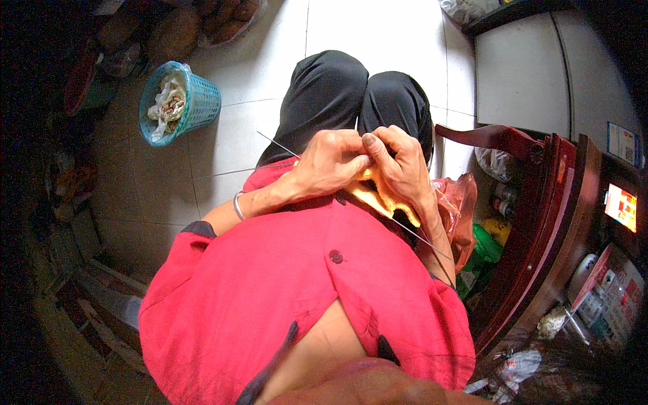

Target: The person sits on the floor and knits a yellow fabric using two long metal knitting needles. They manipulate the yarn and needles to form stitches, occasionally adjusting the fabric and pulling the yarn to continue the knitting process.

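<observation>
Yellow and black knitted fabric (372,195) lies at my lap, partly hidden under my hands. Thin knitting needles stick out on both sides: two ends to the left, one needle (277,143) pointing up and away, and a needle (422,239) running down along my right forearm. My left hand (336,157) and my right hand (397,164) meet over the work with curled fingers, the fingertips nearly touching. From the picture, the hand at image left wears a bracelet (239,205) at its wrist. The working tips and any yarn between the fingers are hidden.
A blue plastic basket (205,101) holding crumpled waste stands on the tiled floor at the left. At the right are a red bag (458,212), a green bag (481,250) and a dark red wooden furniture edge (536,243). A lit screen (621,207) is at far right.
</observation>
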A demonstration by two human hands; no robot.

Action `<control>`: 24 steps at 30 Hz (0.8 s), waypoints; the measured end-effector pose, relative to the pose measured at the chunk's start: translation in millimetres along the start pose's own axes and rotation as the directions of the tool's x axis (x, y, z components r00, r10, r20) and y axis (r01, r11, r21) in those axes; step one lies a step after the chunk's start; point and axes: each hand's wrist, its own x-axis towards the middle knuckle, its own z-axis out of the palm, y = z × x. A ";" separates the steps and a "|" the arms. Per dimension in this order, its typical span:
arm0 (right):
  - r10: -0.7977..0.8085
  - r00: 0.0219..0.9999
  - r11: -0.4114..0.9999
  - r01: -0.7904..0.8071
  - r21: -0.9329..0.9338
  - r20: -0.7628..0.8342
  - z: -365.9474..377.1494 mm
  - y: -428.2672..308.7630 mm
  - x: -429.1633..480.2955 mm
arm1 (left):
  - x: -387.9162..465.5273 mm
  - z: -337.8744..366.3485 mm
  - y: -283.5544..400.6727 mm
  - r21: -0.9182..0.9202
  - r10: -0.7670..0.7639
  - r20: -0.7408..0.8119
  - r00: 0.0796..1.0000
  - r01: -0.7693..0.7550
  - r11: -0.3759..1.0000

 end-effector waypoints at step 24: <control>0.014 0.999 0.998 -0.016 -0.060 -0.041 1.1 5.9 10.3 | 6.1 -0.9 -8.4 -0.038 -0.073 0.024 0.997 0.074 0.997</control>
